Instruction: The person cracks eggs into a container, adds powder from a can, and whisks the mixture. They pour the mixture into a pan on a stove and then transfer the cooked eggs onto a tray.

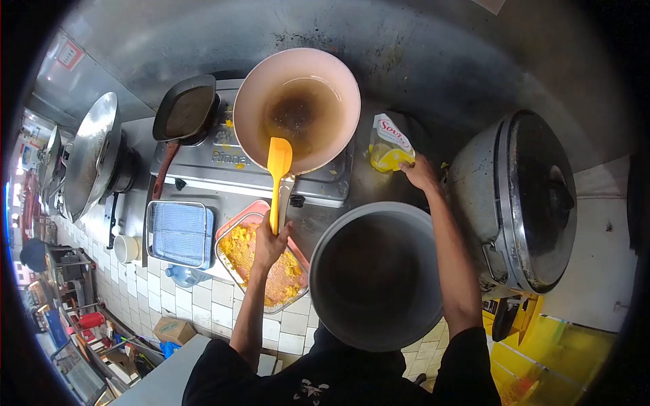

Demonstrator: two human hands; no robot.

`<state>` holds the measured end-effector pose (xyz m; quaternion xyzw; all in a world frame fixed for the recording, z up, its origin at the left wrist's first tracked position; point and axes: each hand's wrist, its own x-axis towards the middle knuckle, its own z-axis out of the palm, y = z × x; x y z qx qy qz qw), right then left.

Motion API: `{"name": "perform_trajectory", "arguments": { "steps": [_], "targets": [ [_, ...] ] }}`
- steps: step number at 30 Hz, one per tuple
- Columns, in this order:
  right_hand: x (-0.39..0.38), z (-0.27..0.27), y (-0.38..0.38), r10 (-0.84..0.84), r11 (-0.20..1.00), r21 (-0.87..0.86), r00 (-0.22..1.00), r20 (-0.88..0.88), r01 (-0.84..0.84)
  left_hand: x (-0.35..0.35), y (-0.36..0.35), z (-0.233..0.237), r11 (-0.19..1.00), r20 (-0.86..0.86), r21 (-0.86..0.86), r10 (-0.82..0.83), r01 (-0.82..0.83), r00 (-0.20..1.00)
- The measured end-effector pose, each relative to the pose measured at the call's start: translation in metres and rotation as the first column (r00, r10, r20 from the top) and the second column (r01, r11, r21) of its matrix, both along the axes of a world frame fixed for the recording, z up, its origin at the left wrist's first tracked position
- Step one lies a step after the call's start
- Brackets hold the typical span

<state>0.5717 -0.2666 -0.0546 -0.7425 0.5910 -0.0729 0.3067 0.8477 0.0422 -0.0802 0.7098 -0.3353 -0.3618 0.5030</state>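
Observation:
My left hand (272, 245) is closed around the handle of a yellow-orange spatula (279, 162). The spatula's head overlaps the near rim of a pink frying pan (247, 101), which stands on the stove with brownish liquid and a dark patch inside. The pan's handle (285, 203) runs down beside the spatula to the same hand. On the right, my right hand (421, 173) grips the lower corner of a soft plastic oil pouch (391, 145) with a red label and yellow liquid at its bottom. This pouch is right of the frying pan, against the steel counter.
A large grey pot (318, 271) stands close before my body. Below the stove (223, 162), a pink-rimmed tray (245, 211) holds yellow crumbs beside a wire-rack tray (179, 233). A dark square pan (162, 115) sits left; a big lidded pot (474, 183) stands right.

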Motion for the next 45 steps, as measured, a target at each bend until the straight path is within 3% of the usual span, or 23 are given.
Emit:
{"name": "perform_trajectory", "arguments": {
  "steps": [4,10,13,16,17,20,21,23,25,33,35,37,40,41,44,45],
  "targets": [
    [-0.007,-0.01,-0.005,0.029,0.999,0.044,0.999,0.028,-0.031,-0.001,0.0,0.007,0.999,-0.003,0.043,-0.009,0.009,1.0],
    [-0.011,-0.008,0.001,-0.054,0.998,-0.026,0.998,-0.013,0.054,0.001,0.0,0.004,1.0,0.048,-0.005,-0.018,0.018,0.999],
    [-0.011,0.007,0.024,-0.101,0.973,-0.212,0.993,-0.058,0.086,0.002,-0.002,0.034,0.993,0.048,0.104,-0.054,0.049,0.997],
    [-0.005,0.05,0.069,-0.136,0.912,-0.369,0.982,0.133,0.176,0.004,-0.007,0.06,0.99,0.091,0.112,-0.096,0.085,0.991],
    [-0.006,0.057,0.084,-0.099,0.871,-0.445,0.962,0.256,0.208,0.011,-0.007,0.045,0.992,0.278,0.028,-0.125,0.123,0.952],
    [-0.009,0.091,0.133,-0.022,0.825,-0.517,0.926,0.376,0.23,0.013,-0.018,0.06,0.991,0.364,0.069,-0.131,0.113,0.922],
    [-0.012,0.1,0.148,0.004,0.818,-0.527,0.915,0.404,0.23,0.008,-0.02,0.08,0.983,0.312,0.135,-0.163,0.126,0.936],
    [-0.022,0.113,0.176,0.049,0.804,-0.545,0.887,0.459,0.238,0.007,-0.021,0.079,0.979,0.325,0.105,-0.198,0.173,0.925],
    [-0.036,0.123,0.2,0.067,0.832,-0.512,0.878,0.473,0.213,0.01,-0.021,0.072,0.97,0.435,0.061,-0.237,0.234,0.869],
    [-0.088,0.129,0.279,-0.019,0.88,-0.386,0.832,0.554,0.277,0.009,-0.027,0.059,0.977,0.469,0.12,-0.214,0.179,0.857],
    [-0.098,0.12,0.291,-0.039,0.873,-0.374,0.811,0.584,0.312,0.018,-0.034,0.043,0.973,0.633,0.045,-0.204,0.228,0.746],
    [-0.107,0.115,0.304,-0.062,0.883,-0.338,0.796,0.602,0.325,0.002,-0.031,0.064,0.964,0.723,-0.019,-0.171,0.266,0.67],
    [-0.117,0.111,0.323,-0.13,0.899,-0.256,0.774,0.62,0.356,0.001,-0.034,0.064,0.968,0.658,0.072,-0.228,0.241,0.718],
    [-0.12,0.11,0.328,-0.145,0.896,-0.244,0.764,0.628,0.371,-0.011,-0.03,0.076,0.972,0.543,0.138,-0.234,0.189,0.806],
    [-0.133,0.101,0.344,-0.183,0.886,-0.215,0.737,0.651,0.41,0.002,-0.029,0.055,0.97,0.646,0.111,-0.234,0.214,0.726],
    [-0.138,0.099,0.347,-0.198,0.883,-0.202,0.727,0.657,0.423,-0.018,-0.029,0.08,0.975,0.509,0.18,-0.204,0.129,0.836]
  ]
}}
